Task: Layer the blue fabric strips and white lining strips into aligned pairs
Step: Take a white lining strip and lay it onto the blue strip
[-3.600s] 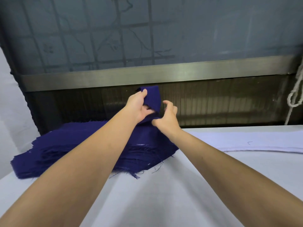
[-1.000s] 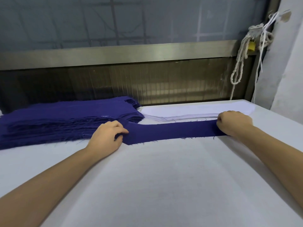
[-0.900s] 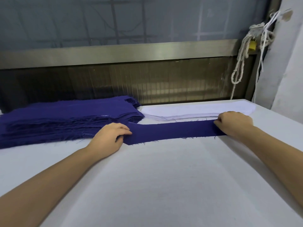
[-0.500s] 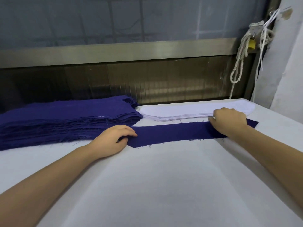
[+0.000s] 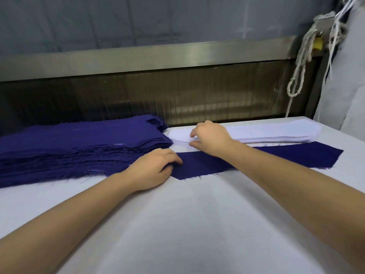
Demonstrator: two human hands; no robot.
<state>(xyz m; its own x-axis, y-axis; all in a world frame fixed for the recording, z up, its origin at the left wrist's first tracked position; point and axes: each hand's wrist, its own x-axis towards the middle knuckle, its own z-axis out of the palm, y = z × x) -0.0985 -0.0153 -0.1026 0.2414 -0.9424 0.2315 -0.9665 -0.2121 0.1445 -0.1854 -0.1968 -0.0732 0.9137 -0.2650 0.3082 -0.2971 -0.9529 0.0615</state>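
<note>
Head view: one blue strip (image 5: 286, 158) laid flat across table (image 5: 187, 224), just in front of white pile (image 5: 276, 132), running from left hand (image 5: 152, 171) out past right forearm to a slanted end at far right. Left hand rested palm-down, fingers loosely curled, pinning strip's near-left end; nothing pinched. Right hand (image 5: 211, 138) reached over strip to left end of white pile, thumb and forefinger parted at pile's edge, not yet closed on any layer. Blue pile (image 5: 79, 145) stacked to left, frayed threads along its front edge, touching white pile's corner.

Risks judged:
- More than one white layer lifted at once, owing to thin sheets stacked tightly.
- Blue strip dragged askew by right forearm crossing above it.
- Loose threads caught between layers, spoiling edge match.
- Slanted ends mismatched if lining laid reversed.

No other views supplied.
</note>
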